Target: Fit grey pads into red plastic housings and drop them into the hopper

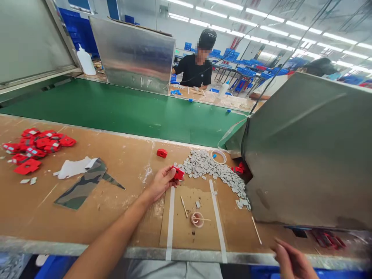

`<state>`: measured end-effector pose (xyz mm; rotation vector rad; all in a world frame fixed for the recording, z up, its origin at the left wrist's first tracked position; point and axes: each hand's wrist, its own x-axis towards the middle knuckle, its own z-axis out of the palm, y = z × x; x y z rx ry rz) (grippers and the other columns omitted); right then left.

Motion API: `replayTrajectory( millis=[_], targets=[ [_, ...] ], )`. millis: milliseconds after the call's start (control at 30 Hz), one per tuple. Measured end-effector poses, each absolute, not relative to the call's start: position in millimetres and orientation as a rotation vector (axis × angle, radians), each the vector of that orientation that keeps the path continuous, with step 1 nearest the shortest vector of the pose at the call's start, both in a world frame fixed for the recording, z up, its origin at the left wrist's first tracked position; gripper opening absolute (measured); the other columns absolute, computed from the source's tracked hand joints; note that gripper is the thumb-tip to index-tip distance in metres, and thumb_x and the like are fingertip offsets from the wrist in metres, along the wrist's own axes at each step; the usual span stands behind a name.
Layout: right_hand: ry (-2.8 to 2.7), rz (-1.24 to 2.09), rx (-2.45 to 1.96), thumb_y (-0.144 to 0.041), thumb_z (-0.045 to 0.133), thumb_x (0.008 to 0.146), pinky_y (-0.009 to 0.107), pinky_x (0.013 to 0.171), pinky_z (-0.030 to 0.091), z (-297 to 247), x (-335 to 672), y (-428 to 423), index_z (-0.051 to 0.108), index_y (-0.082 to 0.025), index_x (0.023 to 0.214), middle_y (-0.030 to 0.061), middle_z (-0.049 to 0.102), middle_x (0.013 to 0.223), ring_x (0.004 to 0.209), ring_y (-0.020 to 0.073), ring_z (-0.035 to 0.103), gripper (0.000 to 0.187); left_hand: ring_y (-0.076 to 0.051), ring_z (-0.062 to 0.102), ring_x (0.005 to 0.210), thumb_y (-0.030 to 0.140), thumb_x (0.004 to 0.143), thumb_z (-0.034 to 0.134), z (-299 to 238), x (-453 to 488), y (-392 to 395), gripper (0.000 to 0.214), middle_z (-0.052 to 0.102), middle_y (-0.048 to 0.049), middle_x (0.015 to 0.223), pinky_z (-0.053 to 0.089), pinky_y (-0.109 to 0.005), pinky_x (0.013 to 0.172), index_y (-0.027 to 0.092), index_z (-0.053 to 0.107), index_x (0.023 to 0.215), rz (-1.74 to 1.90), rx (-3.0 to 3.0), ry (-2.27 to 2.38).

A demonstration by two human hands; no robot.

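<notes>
My left hand (pixel 164 180) grips a small red plastic part (pixel 178 173) between thumb and fingers, above the brown work board (pixel 188 193). Just beyond it, another red part (pixel 162 153) rests on the table. To the right of the held part spreads a heap of small grey flat pieces (pixel 200 162). Below it on the board stand a small cup (pixel 197 219) with a stick in it, a loose swab-like stick (pixel 184 206) and a single grey piece (pixel 198 204). My right hand (pixel 293 257) is at the lower right, over the table edge, its fingers blurred; no object shows in it.
Red parts (pixel 37 145) are piled at the left, near camouflage cloth (pixel 84 186). A tape roll (pixel 219 157) lies by the grey heap. A green conveyor belt (pixel 130 112) runs behind. Metal panels (pixel 314 155) bound the right side. A person (pixel 197 69) sits across the belt.
</notes>
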<state>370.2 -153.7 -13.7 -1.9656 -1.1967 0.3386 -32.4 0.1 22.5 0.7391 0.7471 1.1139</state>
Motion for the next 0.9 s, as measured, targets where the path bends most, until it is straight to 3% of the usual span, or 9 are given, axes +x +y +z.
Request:
replayTrajectory(
  millis=[100, 233, 400, 500, 900],
  targets=[
    [-1.378, 0.631, -1.735, -0.060, 0.066, 0.079, 0.033, 0.069, 0.058, 3, 301, -144, 0.070, -0.019, 0.104, 0.0116, 0.074, 0.091, 0.081, 0.0263, 0.071, 0.048, -0.011, 0.064, 0.064, 0.049, 0.068, 0.086, 19, -28, -2, 0.051, 0.075, -0.0074, 0.083, 0.047, -0.021, 0.062, 0.014, 0.059, 0.094, 1.034, 0.777, 0.711],
    [-1.609, 0.959, -1.462, -0.039, 0.069, 0.085, 0.026, 0.064, 0.056, 22, 237, -119, 0.066, -0.020, 0.121, 0.0064, 0.071, 0.088, 0.069, 0.0170, 0.065, 0.041, -0.012, 0.065, 0.070, 0.038, 0.067, 0.088, 11, -23, -3, 0.049, 0.075, -0.0063, 0.088, 0.048, -0.022, 0.065, 0.015, 0.061, 0.100, 0.953, 0.834, 0.714],
    [-1.743, 0.891, -1.364, -0.033, 0.060, 0.093, 0.026, 0.065, 0.052, 28, 215, -101, 0.073, -0.020, 0.095, 0.0068, 0.071, 0.083, 0.073, 0.0178, 0.065, 0.019, -0.014, 0.064, 0.078, 0.035, 0.065, 0.088, 6, -20, -3, 0.045, 0.073, -0.0029, 0.087, 0.045, -0.021, 0.067, 0.016, 0.069, 0.101, 0.949, 0.955, 0.769],
    [-1.684, 0.849, -1.357, -0.033, 0.060, 0.093, 0.027, 0.066, 0.052, 24, 214, -100, 0.074, -0.020, 0.086, 0.0074, 0.072, 0.083, 0.075, 0.0186, 0.067, 0.021, -0.014, 0.063, 0.078, 0.036, 0.065, 0.087, 6, -19, -3, 0.043, 0.072, -0.0024, 0.087, 0.043, -0.021, 0.066, 0.016, 0.070, 0.099, 0.956, 0.976, 0.791],
    [-1.392, 0.935, -1.400, -0.047, 0.064, 0.089, 0.029, 0.064, 0.056, 5, 201, -102, 0.073, -0.020, 0.080, 0.0072, 0.074, 0.073, 0.064, 0.0193, 0.069, 0.031, -0.011, 0.060, 0.069, 0.044, 0.063, 0.088, 10, -20, -3, 0.050, 0.071, -0.0032, 0.083, 0.042, -0.020, 0.062, 0.015, 0.067, 0.098, 0.921, 0.914, 0.811]
  ],
)
